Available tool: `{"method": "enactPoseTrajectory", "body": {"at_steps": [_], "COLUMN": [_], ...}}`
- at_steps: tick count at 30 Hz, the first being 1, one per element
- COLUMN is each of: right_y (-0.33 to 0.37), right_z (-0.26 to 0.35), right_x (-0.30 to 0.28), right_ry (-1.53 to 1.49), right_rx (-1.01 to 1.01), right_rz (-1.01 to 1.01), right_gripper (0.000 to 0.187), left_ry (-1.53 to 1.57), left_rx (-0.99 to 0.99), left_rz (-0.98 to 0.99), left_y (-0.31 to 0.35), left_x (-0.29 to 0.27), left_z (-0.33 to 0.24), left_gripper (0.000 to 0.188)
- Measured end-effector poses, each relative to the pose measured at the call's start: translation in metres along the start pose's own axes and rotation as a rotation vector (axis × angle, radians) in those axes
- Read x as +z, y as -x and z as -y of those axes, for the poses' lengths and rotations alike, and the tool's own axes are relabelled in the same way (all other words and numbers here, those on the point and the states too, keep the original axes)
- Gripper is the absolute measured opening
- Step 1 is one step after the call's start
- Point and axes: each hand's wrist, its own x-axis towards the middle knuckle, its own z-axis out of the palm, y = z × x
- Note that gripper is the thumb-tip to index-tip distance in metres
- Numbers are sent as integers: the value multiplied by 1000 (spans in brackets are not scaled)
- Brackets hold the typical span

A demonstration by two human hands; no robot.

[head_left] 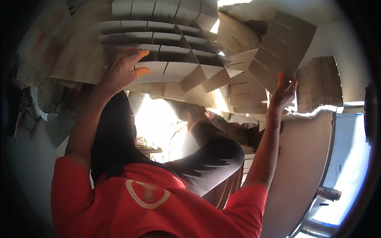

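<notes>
Nearest, the red short sleeves [158,206] filled six o'clock. Toward two o'clock, the right hand [282,93] pinched the lower corner of a flat, slotted brown cardboard divider sheet [282,47]. At eleven o'clock, the left hand [124,67], orange-capped fingertips [142,71] spread, pressed on the grey-brown interlocked cardboard divider grid [174,51]. Farther right stood a corrugated cardboard stack [319,83].
</notes>
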Motion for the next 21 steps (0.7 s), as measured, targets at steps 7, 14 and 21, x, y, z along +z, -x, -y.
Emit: {"method": "enactPoseTrajectory", "body": {"at_steps": [7, 14, 21], "right_y": [2, 17, 8], "right_z": [121, 163, 167], "right_x": [15, 50, 65], "right_ry": [-308, -471, -500], "right_rx": [-317, -164, -188], "right_rz": [478, 694, 717], "right_gripper": [56, 58, 57], "left_ry": [-1, 80, 71], "left_rx": [93, 67, 7], "left_rz": [13, -19, -9], "left_y": [3, 1, 0], "left_x": [24, 39, 36], "left_z": [15, 21, 19], "left_gripper": [35, 20, 15]}}
